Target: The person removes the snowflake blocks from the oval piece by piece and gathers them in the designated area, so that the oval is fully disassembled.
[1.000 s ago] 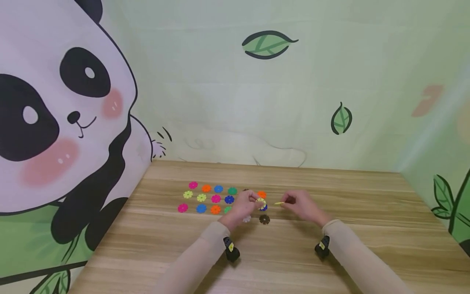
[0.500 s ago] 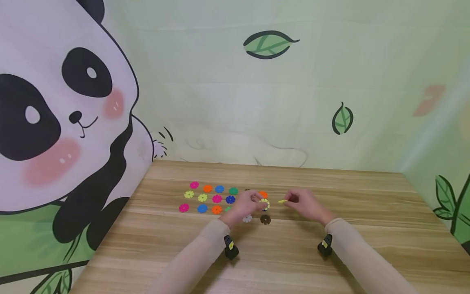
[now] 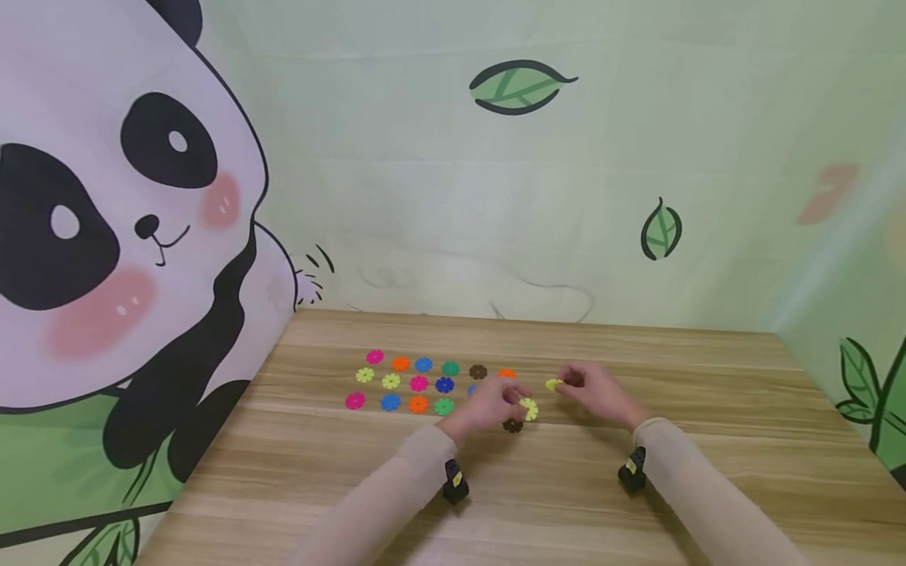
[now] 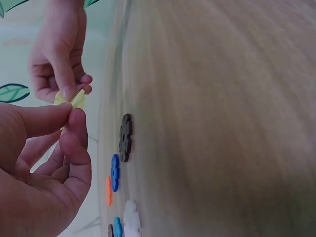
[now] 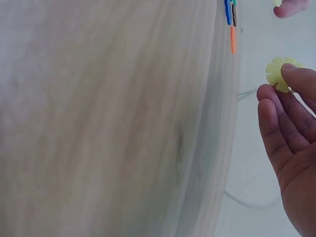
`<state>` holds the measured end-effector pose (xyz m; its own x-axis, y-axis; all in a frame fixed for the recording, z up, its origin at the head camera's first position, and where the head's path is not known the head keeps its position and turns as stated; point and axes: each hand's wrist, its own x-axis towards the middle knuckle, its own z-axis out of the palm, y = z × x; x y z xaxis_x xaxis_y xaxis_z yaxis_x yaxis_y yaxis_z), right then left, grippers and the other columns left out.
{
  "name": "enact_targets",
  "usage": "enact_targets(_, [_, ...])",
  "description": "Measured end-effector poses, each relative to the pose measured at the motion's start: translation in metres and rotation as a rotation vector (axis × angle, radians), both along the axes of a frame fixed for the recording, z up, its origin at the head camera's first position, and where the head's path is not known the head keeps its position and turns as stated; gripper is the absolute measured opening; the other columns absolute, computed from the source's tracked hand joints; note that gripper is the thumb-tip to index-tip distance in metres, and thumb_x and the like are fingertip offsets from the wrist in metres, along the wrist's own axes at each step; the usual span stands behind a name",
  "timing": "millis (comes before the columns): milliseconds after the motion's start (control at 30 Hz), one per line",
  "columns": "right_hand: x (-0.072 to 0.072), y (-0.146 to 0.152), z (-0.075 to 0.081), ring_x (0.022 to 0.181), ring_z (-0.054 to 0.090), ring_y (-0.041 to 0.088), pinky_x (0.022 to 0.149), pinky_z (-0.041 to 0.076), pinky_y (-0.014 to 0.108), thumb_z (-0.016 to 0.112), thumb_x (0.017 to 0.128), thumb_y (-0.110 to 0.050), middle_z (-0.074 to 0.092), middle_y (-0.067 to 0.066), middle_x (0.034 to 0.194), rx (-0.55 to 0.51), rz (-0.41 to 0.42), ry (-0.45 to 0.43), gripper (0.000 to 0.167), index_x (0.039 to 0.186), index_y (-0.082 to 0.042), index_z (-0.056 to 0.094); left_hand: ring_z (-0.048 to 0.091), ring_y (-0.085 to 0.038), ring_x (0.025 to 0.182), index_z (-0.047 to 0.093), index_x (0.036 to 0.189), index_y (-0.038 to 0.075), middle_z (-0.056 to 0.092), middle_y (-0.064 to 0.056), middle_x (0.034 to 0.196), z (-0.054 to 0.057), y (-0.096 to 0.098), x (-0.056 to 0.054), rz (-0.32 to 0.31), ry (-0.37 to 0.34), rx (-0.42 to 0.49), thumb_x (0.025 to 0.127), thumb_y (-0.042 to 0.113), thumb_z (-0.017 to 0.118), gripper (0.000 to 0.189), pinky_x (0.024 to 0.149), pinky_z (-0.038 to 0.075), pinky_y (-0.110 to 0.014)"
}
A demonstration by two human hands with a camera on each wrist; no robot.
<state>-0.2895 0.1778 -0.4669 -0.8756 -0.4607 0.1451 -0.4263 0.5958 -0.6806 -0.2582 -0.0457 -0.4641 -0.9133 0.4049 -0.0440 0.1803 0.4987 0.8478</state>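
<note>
My left hand (image 3: 493,406) pinches a yellow notched snowflake disc (image 3: 528,409) between thumb and fingertips. A second yellow snowflake disc (image 5: 276,74) is pinched by my right hand (image 3: 600,389), a little further right and higher in the head view. Both discs are held above the table, apart from each other in the head view; from the left wrist they overlap. Just under the left fingers lies a dark brown disc (image 3: 513,426), partly covered. The white disc (image 4: 132,219) and a blue disc (image 4: 115,173) show beside it in the left wrist view, mostly hidden by the hand from above.
Left of the hands, several snowflake discs lie flat in rows, among them a pink disc (image 3: 355,401), an orange disc (image 3: 418,404) and a green disc (image 3: 443,406). The wooden table (image 3: 672,511) ends at a printed backdrop (image 3: 396,157) behind.
Both hands have shifted slightly right, the left also nearer the body, each keeping its yellow disc. The right disc has turned from edge-on to show more face. The far brown disc has come into view.
</note>
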Motion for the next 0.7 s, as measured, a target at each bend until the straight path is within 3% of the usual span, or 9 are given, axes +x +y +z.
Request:
enact_targets(133, [-0.001, 0.001, 0.001, 0.082, 0.059, 0.016, 0.075, 0.05, 0.035, 0.067, 0.088, -0.01, 0.063, 0.0, 0.084, 0.001, -0.013, 0.015, 0.005, 0.087, -0.01, 0.062, 0.059, -0.011, 0.068, 0.067, 0.1, 0.002, 0.064, -0.004, 0.078, 0.0, 0.005, 0.003, -0.033, 0.007, 0.006, 0.08, -0.001, 0.071, 0.021, 0.056, 0.048, -0.022])
enact_targets(300, [-0.005, 0.002, 0.0, 0.081, 0.058, 0.015, 0.074, 0.049, 0.033, 0.067, 0.088, -0.011, 0.063, -0.001, 0.084, 0.004, -0.029, 0.006, 0.004, 0.087, -0.01, 0.063, 0.059, -0.01, 0.078, 0.069, 0.103, 0.005, 0.065, -0.001, 0.086, -0.004, 0.009, 0.004, -0.075, -0.005, -0.033, 0.082, 0.004, 0.072, 0.022, 0.064, 0.05, -0.023])
enact_targets(567, [-0.011, 0.004, -0.002, 0.077, 0.057, 0.015, 0.071, 0.049, 0.032, 0.067, 0.088, -0.013, 0.063, -0.001, 0.08, 0.009, -0.038, 0.001, 0.006, 0.089, -0.007, 0.066, 0.058, -0.009, 0.079, 0.069, 0.104, 0.005, 0.067, 0.0, 0.09, -0.008, 0.018, 0.004, -0.127, 0.053, -0.14, 0.082, 0.005, 0.072, 0.023, 0.068, 0.048, -0.021])
enact_targets(700, [-0.015, 0.006, -0.004, 0.072, 0.054, 0.014, 0.063, 0.047, 0.028, 0.067, 0.089, -0.014, 0.062, 0.0, 0.078, 0.012, -0.066, -0.012, 0.007, 0.089, -0.007, 0.067, 0.058, -0.007, 0.079, 0.07, 0.104, 0.005, 0.068, -0.001, 0.09, -0.011, 0.022, 0.003, -0.159, 0.096, -0.195, 0.081, 0.005, 0.072, 0.023, 0.071, 0.048, -0.019])
